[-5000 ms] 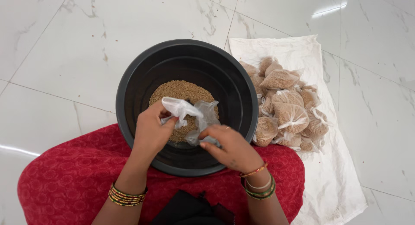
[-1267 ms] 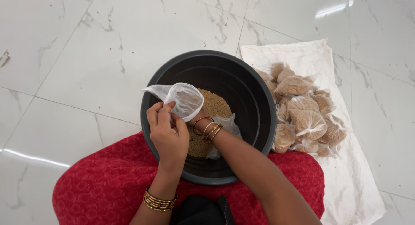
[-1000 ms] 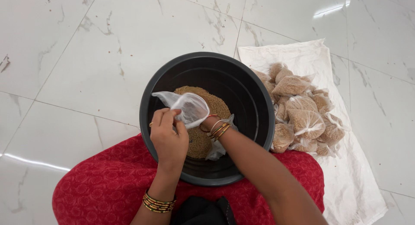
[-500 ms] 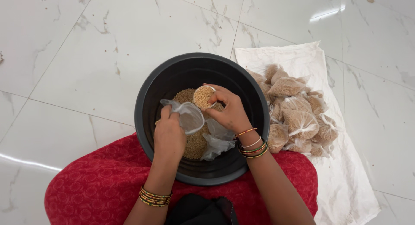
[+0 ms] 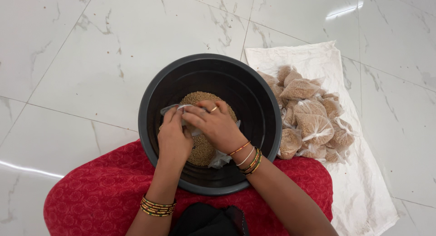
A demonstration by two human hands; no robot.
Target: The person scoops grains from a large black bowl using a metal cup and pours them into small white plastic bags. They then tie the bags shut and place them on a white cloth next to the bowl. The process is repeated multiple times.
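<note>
Gripping a small clear plastic bag (image 5: 178, 112) with my left hand (image 5: 174, 138) and right hand (image 5: 217, 125), over the grain (image 5: 200, 147) inside the black tub (image 5: 261, 113).

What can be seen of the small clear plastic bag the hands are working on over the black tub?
The clear plastic bag is thin, crinkled film, mostly hidden. Only its pale upper edge shows, between the left hand and the right hand, both pinching it. It sits inside the round black tub, just above the heap of brown grain. How full it is cannot be told. More clear film lies on the grain near the right wrist.
</note>
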